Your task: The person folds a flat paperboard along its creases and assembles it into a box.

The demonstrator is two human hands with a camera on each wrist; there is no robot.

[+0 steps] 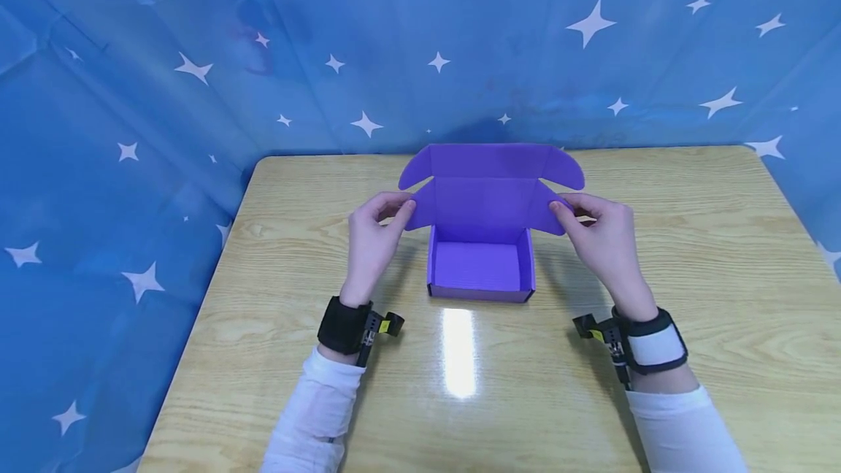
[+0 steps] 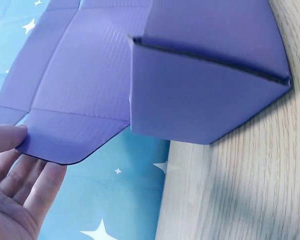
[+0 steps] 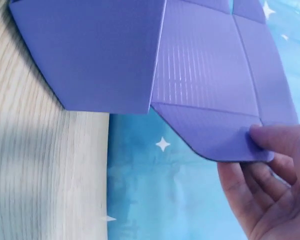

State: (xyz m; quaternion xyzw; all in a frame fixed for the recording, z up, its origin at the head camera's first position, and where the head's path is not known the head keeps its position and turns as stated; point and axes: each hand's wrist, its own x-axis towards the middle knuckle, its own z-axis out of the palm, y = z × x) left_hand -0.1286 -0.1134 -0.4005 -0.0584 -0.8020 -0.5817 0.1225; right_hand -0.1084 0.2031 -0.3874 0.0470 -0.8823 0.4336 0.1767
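Symmetrically, the left grip (image 1: 371,243) and right grip (image 1: 606,241) pinched purple side flaps (image 1: 423,206) on the open, purple rectangular cardboard box (image 1: 482,295), where light, matched pressure seemed wisest.

Head view: the camera looks forward and down from above the near side of the table (image 1: 709,261). It stands farthest off, covering the purple box (image 1: 486,217), the left hand (image 1: 373,243), the right hand (image 1: 604,239) and the far cloth (image 1: 407,28).

Left wrist view: the camera (image 1: 394,324) sits inboard of the left wristband (image 1: 343,325) and faces the box's left wall (image 2: 205,95) at close range. The picture is rolled — cloth at left, table at right.

Right wrist view: the camera, inboard of the right wristband (image 1: 653,341), faces the right wall (image 3: 90,60) closely — roll mirrored.

Both wrist views share the lid panel (image 2: 85,65); the head view shares each wrist view's hand.
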